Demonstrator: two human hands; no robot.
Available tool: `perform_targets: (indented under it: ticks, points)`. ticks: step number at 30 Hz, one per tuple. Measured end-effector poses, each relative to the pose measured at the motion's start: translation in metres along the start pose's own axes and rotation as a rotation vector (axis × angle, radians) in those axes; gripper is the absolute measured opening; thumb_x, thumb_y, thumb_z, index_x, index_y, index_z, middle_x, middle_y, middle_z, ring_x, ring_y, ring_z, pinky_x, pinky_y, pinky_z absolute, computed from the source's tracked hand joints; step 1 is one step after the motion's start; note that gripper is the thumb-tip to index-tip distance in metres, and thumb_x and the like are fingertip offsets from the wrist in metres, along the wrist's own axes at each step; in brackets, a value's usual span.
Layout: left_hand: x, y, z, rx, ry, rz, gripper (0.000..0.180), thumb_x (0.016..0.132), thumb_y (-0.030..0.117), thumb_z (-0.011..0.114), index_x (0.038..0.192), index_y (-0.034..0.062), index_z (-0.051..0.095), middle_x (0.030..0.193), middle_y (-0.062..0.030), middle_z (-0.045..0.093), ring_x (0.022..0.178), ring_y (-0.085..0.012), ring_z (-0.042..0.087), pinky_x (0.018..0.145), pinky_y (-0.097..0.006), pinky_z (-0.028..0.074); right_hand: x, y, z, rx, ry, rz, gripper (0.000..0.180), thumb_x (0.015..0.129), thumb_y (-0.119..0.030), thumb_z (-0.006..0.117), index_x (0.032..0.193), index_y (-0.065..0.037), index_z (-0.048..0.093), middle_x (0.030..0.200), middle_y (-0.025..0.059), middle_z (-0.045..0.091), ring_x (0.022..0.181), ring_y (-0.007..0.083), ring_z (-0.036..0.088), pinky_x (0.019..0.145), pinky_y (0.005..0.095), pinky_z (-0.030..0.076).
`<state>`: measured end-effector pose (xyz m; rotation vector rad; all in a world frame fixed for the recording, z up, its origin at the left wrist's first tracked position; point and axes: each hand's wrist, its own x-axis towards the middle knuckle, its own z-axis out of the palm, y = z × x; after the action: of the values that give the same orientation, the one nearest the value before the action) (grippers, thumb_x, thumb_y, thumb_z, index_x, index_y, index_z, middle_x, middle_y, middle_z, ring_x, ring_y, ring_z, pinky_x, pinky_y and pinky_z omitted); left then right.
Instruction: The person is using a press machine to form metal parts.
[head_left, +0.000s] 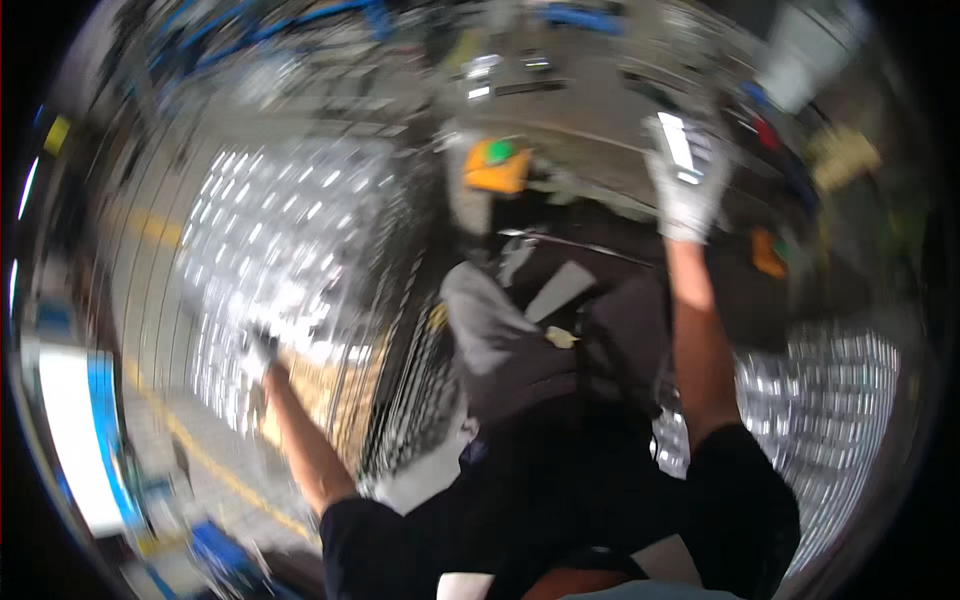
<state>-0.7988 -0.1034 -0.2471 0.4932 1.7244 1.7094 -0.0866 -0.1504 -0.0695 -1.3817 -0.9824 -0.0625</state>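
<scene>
The whole picture is motion-blurred. My right hand (pixel 686 190), in a light grey glove, is raised at the upper right and closed around a small bright white flat piece (pixel 678 146). My left hand (pixel 262 350), in a dark-and-white glove, reaches out low on the left to the edge of a shiny field of stacked metal pieces (pixel 270 230), just above a brown wooden surface (pixel 315 395). The blur hides its grip. My dark-sleeved upper arms and dark torso fill the lower middle.
An orange box with a green knob (pixel 497 165) sits top centre on dark machinery (pixel 600 330). A second orange part (pixel 768 252) is to the right. More shiny stacked metal (pixel 830 400) lies lower right. A yellow floor line (pixel 215 465) runs lower left.
</scene>
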Motion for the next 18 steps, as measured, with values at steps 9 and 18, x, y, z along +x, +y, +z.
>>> perform_targets:
  ticks: [9,18]
  points:
    - [-0.127,0.103,-0.035,-0.185,0.223,0.278,0.029,0.092,0.019,0.054,0.114,0.0036,0.046,0.096,-0.0125,0.061,0.071,-0.0212,0.062,0.055,-0.034,0.053,-0.013,0.025,-0.01,-0.011,-0.101,-0.105,0.044,0.067,-0.01,0.08,0.101,0.004,0.057,0.094,0.0084,0.061,0.083,0.0183,0.058,0.08,0.0354,0.046]
    - [-0.192,0.113,-0.153,-0.456,0.508,0.073,0.023,0.087,0.026,0.057,0.099,0.0073,0.051,0.081,-0.0037,0.054,0.073,-0.022,0.057,0.066,-0.041,0.051,-0.011,0.055,-0.023,-0.072,-0.132,-0.218,0.043,0.071,-0.01,0.078,0.106,0.007,0.059,0.106,0.0136,0.064,0.093,0.0189,0.061,0.083,0.0348,0.047]
